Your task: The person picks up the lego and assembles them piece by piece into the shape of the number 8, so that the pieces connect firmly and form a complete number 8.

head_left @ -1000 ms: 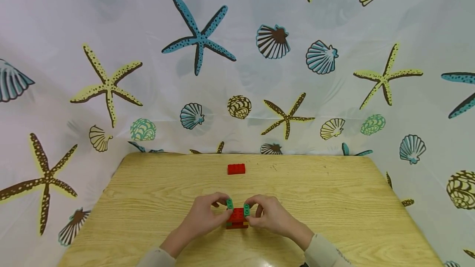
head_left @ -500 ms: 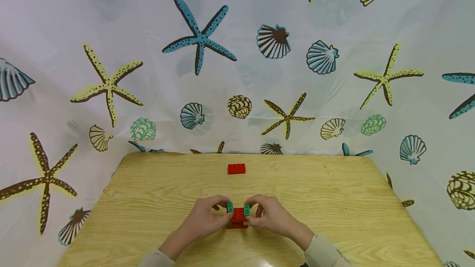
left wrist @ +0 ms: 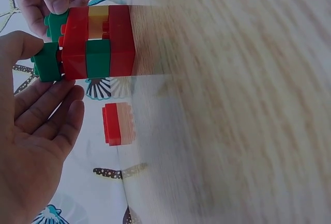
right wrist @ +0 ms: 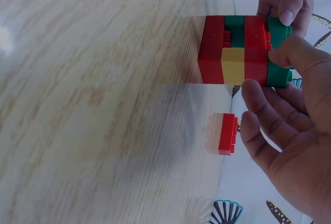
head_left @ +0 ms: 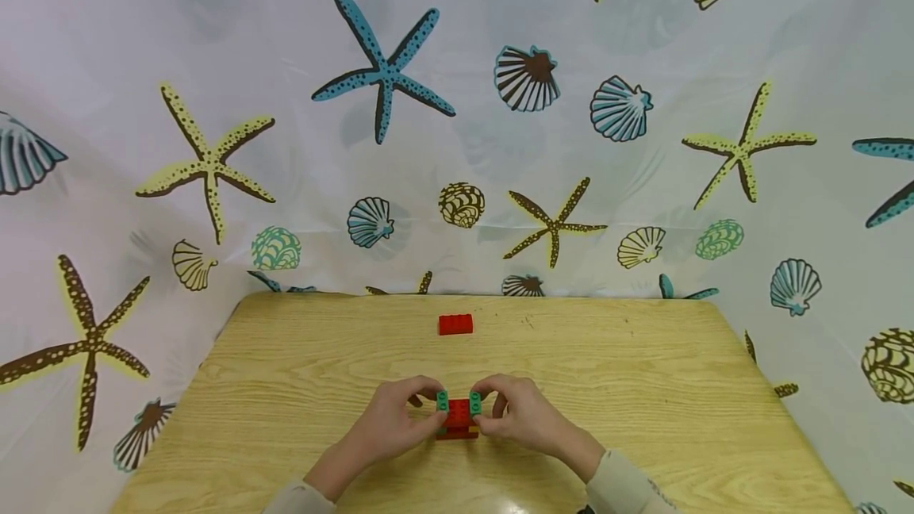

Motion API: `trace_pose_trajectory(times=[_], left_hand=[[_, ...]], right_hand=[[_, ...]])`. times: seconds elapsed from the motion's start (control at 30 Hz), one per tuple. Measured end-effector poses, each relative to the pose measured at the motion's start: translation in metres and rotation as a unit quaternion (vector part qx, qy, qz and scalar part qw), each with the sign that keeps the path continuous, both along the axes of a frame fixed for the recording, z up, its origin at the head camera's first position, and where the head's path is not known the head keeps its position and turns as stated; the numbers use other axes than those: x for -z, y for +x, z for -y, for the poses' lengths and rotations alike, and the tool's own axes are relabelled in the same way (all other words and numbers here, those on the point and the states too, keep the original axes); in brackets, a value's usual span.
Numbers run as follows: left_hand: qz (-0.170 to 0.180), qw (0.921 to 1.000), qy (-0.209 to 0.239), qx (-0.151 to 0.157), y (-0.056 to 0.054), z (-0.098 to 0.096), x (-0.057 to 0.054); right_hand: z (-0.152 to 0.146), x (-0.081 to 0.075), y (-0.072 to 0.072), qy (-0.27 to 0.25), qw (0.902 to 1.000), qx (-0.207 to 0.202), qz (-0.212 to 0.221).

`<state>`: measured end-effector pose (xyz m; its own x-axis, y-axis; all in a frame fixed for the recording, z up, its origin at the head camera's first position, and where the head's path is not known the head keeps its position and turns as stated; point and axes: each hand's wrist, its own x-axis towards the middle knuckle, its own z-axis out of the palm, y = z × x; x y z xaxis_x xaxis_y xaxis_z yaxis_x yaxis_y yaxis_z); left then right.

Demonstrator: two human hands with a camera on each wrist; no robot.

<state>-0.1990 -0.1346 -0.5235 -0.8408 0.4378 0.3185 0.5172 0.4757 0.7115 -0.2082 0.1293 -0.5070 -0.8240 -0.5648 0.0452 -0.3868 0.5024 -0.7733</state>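
Note:
A small block stack stands on the wooden table, with a red top brick [head_left: 458, 413] and a red bottom brick [left wrist: 122, 41]. Between these two sit a green brick [left wrist: 98, 58] at the left end and a yellow brick [right wrist: 233, 65] at the right end, a gap between them. My left hand [head_left: 395, 419] pinches a green brick [left wrist: 47, 62] over the left end of the top; red studs show in a thin gap beneath it. With thumb and fingers, my right hand [head_left: 523, 416] pinches another green brick [right wrist: 279, 77], sitting on the right end.
Farther back on the wooden table [head_left: 321, 355] lies a separate red brick [head_left: 455, 324]. Behind the table hangs a white cloth [head_left: 457, 157] printed with starfish and shells.
The green brick in my left hand has gone from tilted to upright, and has come in line over the stack's left end. My right hand stays where it was.

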Motion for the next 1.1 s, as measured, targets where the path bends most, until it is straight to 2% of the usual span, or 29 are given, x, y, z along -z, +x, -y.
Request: trace_pose_trajectory(times=[0.33,0.6,0.8,1.1], left_hand=[[0.039,0.9991,0.017,0.008,0.0021,0.0038,0.0004],[0.062,0.9973,0.03,0.026,-0.0015,0.0052,-0.0006],[0.091,0.9943,0.046,0.032,-0.0038,0.0067,0.0033],[0.125,0.9897,0.06,0.037,-0.0036,0.0075,0.0034]], right_hand=[[0.0008,-0.0009,-0.0011,0.002,1.0,-0.001,-0.005],[0.0007,-0.0018,-0.0023,0.003,1.0,0.005,-0.007],[0.0013,-0.0011,-0.0018,0.001,1.0,0.003,-0.005],[0.0017,-0.0024,0.0001,-0.001,1.0,0.003,-0.003]])
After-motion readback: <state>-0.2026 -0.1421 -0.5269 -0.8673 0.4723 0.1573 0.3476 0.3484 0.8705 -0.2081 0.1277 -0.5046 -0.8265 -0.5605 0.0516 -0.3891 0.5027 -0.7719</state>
